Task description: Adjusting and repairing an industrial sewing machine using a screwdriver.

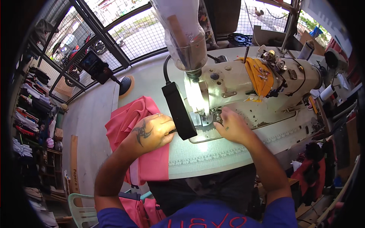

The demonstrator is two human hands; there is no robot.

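My tattooed left hand point(152, 131), fingers curled, rests over folded pink cloth point(121, 125) beside a black bar-shaped fixture point(178, 110) on a flexible neck. A small dark item shows at its fingers; I cannot make out what it grips. My right hand point(232, 125) is by the metal needle plate and presser area point(207, 117) of a white industrial sewing machine point(228, 81), thumb and forefinger apart. A bright light shines at the needle. Yellow cloth stuck with small metal items point(255, 76) hangs on the machine's arm.
The pale table point(201, 167) carries a printed ruler along its front. A phone on a stand point(95, 68) stands at back left, spools point(327, 93) at right. Stacked fabrics point(34, 106) fill left shelves. A green plastic chair point(81, 199) and more pink cloth lie below.
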